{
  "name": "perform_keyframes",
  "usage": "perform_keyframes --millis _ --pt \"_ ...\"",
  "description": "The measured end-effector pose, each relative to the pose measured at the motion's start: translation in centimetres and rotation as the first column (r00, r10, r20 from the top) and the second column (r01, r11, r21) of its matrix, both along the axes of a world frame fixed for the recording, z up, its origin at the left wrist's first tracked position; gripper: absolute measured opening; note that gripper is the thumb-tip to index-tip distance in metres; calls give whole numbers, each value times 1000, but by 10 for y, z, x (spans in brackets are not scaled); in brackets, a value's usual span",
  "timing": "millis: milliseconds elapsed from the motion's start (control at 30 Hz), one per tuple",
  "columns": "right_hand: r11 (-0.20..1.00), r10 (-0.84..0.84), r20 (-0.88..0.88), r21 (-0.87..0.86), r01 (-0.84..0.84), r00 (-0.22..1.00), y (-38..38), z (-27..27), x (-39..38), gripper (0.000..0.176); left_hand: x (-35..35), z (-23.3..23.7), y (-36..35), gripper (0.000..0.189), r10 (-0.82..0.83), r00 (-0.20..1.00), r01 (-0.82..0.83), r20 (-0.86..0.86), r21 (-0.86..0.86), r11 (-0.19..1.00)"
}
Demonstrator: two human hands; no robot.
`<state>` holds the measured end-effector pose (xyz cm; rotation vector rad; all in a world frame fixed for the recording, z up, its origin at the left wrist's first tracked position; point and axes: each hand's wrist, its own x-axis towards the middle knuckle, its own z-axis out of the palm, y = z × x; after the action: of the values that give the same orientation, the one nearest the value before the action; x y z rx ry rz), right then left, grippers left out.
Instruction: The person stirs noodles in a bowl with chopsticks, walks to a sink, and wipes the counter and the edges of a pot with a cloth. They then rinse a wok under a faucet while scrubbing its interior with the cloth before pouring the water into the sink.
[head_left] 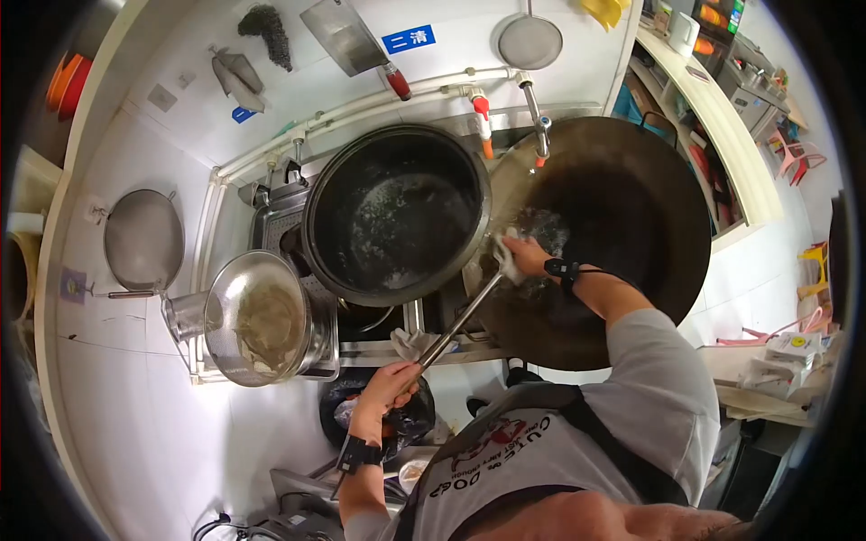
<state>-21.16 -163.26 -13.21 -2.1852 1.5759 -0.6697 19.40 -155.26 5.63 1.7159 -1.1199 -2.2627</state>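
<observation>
"Blue sign (409,39) on the wall (298,86), white characters 二清; the grey shirt (663,361) shows CUTE and DOGS. And the metal handle (460,316)?"

"Slanting, its long axis running from lower left to upper right — the upper end at the left side of the big wok (631,243)."

"Fingers?"

"Left hand (388,388): closed around the handle's lower part. Right hand (528,255): gripping a whitish cloth (508,265) at the upper end."

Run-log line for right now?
left hand: gripping metal handle | right hand: holding cloth at handle's far end, over wok | wok: some water | black pan: beside wok
</observation>
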Motion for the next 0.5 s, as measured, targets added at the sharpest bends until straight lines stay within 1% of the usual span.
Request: perform_keyframes --millis 33,67,100,133,167,200,233,267,300,333,367,400,433,467,500 --pt "990 2 -212 138 28 977 5 11 -14 55 1 0 -1 27 25 1000 -25 16 23 999" --pt "961 32 -410 263 85 912 8 19 -25 55 2 1 -1 27 50 998 -51 35 46 998" --pt "963 38 -406 258 74 913 4 12 -42 55 4 -2 -1 27 60 997 -62 39 40 997" --pt "979 144 -551 200 -37 822 -4 0 -63 53 6 -7 -1 27 62 998 -63 32 35 997" --pt "974 225 -683 163 -154 695 -7 -17 -77 50 8 -9 1 27 63 998 -64 25 35 997" --pt "973 229 -679 163 -161 697 -5 -35 -84 50 7 -6 3 27 68 997 -69 30 35 997" --pt "991 -126 -645 -107 74 754 -8 -53 -89 52 4 -1 3 26 74 995 -76 62 21 997" --pt "882 -463 -513 -352 315 723 -17 -70 -87 54 2 3 2 25 82 992 -83 92 4 997" --pt "853 -514 -491 -208 478 704 -25 -90 -77 45 5 -1 0 25 89 992 -89 92 -2 996" --pt "854 -514 -489 -212 475 705 -27 -89 -67 45 10 -9 -2 27 -20 995 25 96 -52 998" --pt "914 -352 -434 34 405 829 -31 -83 -55 39 12 -16 -4 29 -129 986 139 101 -100 985" --pt "917 -195 -334 272 292 922 -34 -78 -42 34 11 -23 -4 29 -129 987 139 95 -101 985" --pt "914 -271 -70 293 280 960 -32 -59 -28 32 10 -29 -3 30 -267 931 338 249 -316 886" --pt "914 -331 201 309 261 922 -30 -34 -15 30 9 -33 -3 31 -345 837 530 424 -474 703" --pt "916 -329 195 305 262 924 -37 -20 -8 30 5 -36 -4 31 -342 841 525 419 -480 703"
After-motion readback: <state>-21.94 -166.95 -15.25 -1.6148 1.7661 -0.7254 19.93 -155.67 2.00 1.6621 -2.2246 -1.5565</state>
